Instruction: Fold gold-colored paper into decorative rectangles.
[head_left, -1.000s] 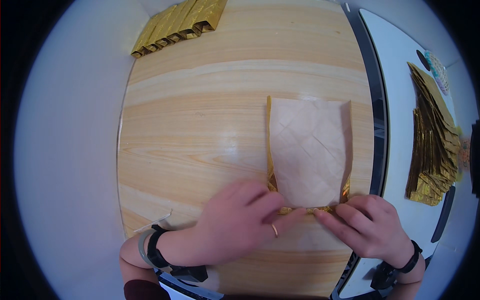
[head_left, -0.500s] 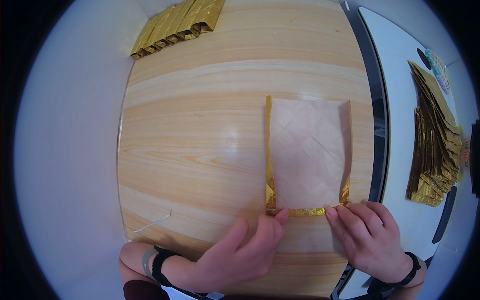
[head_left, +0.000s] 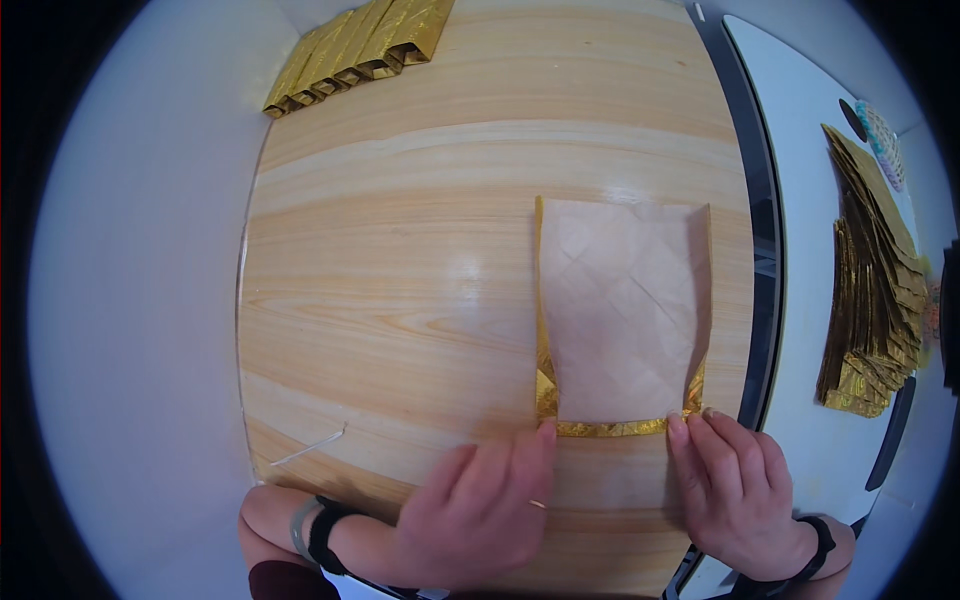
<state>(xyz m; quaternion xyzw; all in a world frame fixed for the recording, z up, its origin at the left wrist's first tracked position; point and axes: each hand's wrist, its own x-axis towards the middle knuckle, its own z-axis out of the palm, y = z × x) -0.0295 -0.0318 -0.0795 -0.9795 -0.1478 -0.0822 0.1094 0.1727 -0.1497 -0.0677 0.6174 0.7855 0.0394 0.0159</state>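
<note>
A sheet of gold foil paper (head_left: 620,310) lies on the table with its pale, creased inner side up. Narrow gold folds stand along its left and right edges, and a gold strip is folded over at the near edge. My right hand (head_left: 735,490) pinches the near right corner between thumb and fingers. At the near left corner, my left hand (head_left: 480,505) has its fingers bent together, their tips on the paper; it is slightly blurred. A ring shows on a finger of this hand.
Several folded gold paper tubes (head_left: 360,55) stand in a row at the far left of the wooden table (head_left: 400,250). A thin white stick (head_left: 308,447) lies near left. On a white surface (head_left: 800,200) to the right rests a fanned stack of gold paper (head_left: 870,300).
My left hand has shifted slightly left to the sheet's corner, its fingers curling closer together. My right hand has slid a little right along the folded strip.
</note>
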